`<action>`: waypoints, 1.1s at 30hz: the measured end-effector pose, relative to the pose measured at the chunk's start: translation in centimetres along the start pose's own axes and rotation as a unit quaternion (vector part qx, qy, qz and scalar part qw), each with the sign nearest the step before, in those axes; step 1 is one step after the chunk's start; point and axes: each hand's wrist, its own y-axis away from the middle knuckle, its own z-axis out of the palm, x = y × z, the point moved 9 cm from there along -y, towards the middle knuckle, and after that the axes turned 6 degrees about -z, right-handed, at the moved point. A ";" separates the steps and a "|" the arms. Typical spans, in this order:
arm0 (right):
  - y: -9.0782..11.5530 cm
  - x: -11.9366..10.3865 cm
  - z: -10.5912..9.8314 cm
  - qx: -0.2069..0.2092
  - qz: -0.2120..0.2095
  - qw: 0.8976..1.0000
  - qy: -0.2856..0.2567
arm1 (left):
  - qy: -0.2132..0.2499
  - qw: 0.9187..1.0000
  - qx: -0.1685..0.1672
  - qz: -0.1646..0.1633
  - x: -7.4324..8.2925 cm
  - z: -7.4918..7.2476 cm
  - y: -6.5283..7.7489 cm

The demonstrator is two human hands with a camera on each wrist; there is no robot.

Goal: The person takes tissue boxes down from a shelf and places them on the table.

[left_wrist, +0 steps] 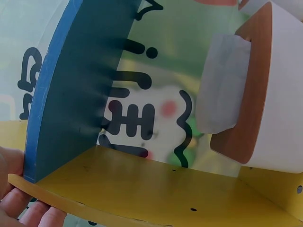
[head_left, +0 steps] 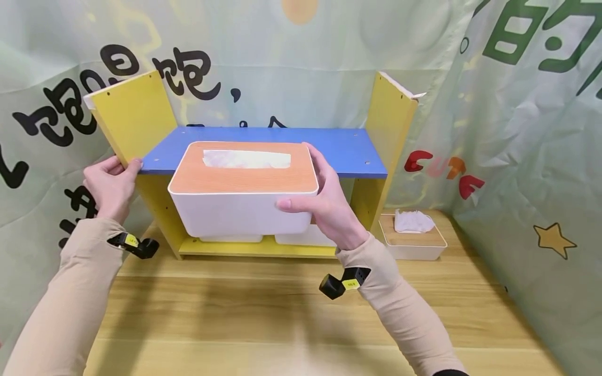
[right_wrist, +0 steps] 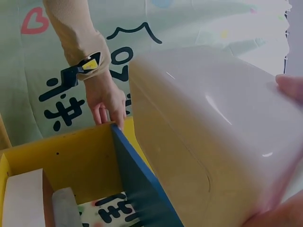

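Note:
My right hand (head_left: 331, 206) grips a white tissue box (head_left: 240, 214) with a wood-look lid by its right end, thumb on the front wall. The box is held in the air in front of a small yellow and blue shelf (head_left: 263, 137), and tissue shows in its lid slot. In the right wrist view the box's pale underside (right_wrist: 227, 109) fills much of the picture. My left hand (head_left: 110, 185) pinches the shelf's yellow left side panel (head_left: 136, 115) where the blue board meets it. The left thumb is on the inner side; the other fingers are partly hidden behind the panel.
Behind the held box, two white tissue boxes (head_left: 308, 236) stand in the shelf's lower compartment, mostly hidden. Another tissue box (head_left: 416, 253) stands on the wooden table (head_left: 244, 313) right of the shelf. Printed cloth (head_left: 301, 78) hangs behind and at both sides.

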 end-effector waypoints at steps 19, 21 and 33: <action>5.0 3.3 -3.1 -0.023 -0.014 0.999 0.022 | -0.004 1.000 0.000 0.010 0.3 0.0 0.1; 5.5 3.8 -3.4 -0.025 -0.016 0.999 0.026 | -0.002 1.000 -0.001 0.009 0.3 0.0 0.1; 8.5 6.8 -6.1 -0.032 -0.011 0.999 0.025 | 0.003 1.000 -0.007 0.004 0.4 0.0 0.2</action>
